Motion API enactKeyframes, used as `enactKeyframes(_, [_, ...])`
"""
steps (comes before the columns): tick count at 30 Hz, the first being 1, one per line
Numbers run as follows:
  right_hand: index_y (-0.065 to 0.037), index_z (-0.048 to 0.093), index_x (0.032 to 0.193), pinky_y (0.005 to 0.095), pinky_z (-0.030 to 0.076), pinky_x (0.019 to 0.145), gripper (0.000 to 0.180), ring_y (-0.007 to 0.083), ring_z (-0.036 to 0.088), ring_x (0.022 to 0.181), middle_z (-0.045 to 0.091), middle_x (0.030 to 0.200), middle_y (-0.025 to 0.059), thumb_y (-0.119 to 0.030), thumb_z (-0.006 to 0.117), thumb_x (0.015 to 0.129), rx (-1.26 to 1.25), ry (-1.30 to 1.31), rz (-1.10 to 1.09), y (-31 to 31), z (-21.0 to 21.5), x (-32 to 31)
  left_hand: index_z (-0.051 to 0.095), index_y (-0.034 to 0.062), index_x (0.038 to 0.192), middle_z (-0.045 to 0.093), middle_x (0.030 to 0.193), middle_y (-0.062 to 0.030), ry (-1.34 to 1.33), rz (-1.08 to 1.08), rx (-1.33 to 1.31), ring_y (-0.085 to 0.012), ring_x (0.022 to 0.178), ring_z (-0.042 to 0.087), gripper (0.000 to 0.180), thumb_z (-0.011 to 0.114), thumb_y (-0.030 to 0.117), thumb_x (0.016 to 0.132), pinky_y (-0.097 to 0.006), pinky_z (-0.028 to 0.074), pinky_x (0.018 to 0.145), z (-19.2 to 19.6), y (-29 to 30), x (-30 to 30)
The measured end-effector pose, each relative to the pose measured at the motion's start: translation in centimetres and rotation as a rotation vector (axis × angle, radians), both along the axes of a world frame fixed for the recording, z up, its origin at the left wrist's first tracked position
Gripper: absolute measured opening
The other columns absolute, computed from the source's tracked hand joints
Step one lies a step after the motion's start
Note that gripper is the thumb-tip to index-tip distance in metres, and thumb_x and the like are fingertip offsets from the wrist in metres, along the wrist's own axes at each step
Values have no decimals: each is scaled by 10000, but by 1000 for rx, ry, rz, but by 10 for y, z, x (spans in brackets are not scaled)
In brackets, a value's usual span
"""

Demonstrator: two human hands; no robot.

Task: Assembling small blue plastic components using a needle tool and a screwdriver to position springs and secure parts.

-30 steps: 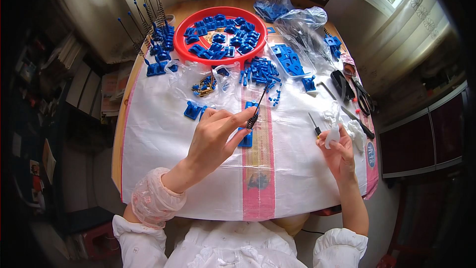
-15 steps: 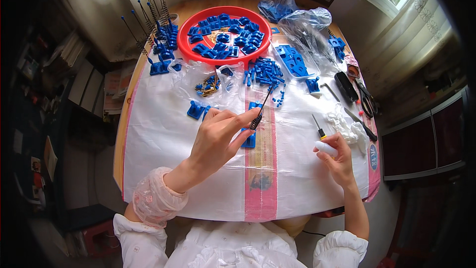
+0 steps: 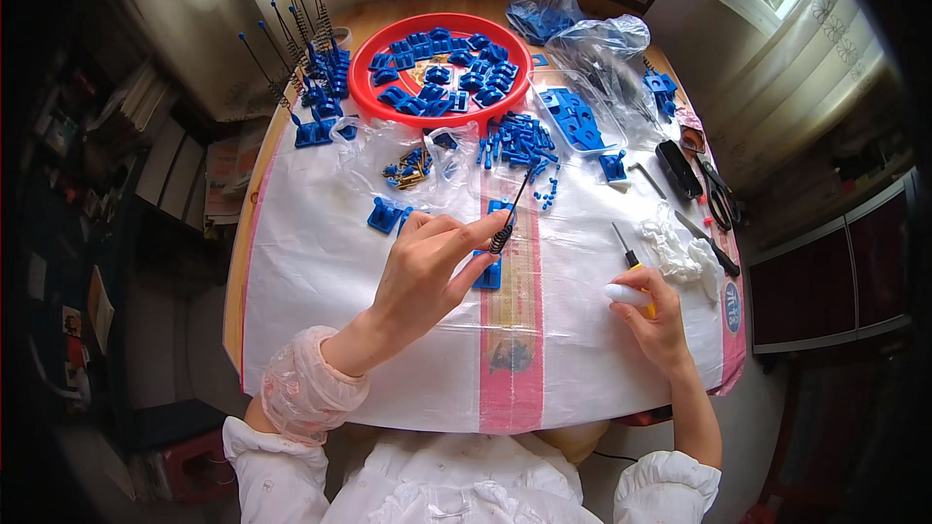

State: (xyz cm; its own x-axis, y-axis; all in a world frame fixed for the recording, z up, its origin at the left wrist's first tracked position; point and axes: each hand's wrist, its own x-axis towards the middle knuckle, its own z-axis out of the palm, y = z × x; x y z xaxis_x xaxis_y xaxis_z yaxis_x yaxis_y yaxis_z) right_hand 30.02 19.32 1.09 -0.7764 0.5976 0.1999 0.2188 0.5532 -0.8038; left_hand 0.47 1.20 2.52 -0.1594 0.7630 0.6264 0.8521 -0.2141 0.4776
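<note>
My left hand (image 3: 427,262) is closed in a pinch round a black coil spring (image 3: 500,239). A thin dark rod (image 3: 518,196) rises from the spring, leaning to the right. Just beneath these fingers a blue plastic base (image 3: 488,274) lies on the table, partly covered by them. My right hand (image 3: 660,322) grips a white rounded object (image 3: 627,295) between thumb and fingers. Against that hand is a screwdriver (image 3: 632,259) with a yellow handle, its shaft pointing away from me; whether the hand also holds it I cannot tell.
A red round tray (image 3: 359,97) holds several blue parts. Nearer lie a bag of brass-coloured pieces (image 3: 412,169) and a pile of blue pins (image 3: 521,139). Assembled blue bases with springs (image 3: 325,73) stand at far left. Scissors (image 3: 720,196) and crumpled white cloth (image 3: 677,250) lie right.
My right hand and the white rounded object have shifted slightly left and nearer to me, showing more of the yellow handle. My left hand keeps its pinch in place.
</note>
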Motion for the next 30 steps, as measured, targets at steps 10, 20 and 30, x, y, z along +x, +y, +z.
enactKeyframes(10, [12,685,1088,347,543,900,291,262,698,1020,704,1040,130,41,793,820,33,11,-79,2,3,-13,631,166,1374,778,892,15,-7,10,39,-164,776,629,613,864,78,813,-335,404,795,2,2,3])
enactKeyframes(20, [16,684,1075,344,537,912,276,273,700,1018,703,1045,141,35,790,821,97,6,-23,2,8,-24,627,167,1380,778,893,15,0,10,28,-159,785,631,621,862,72,813,-331,402,799,2,1,2])
enactKeyframes(30, [12,683,1064,349,542,900,276,286,701,1000,701,1034,144,40,791,812,129,18,-13,2,7,-29,632,149,1396,739,974,15,-6,0,24,-159,806,651,603,832,76,832,-347,421,807,1,2,2])
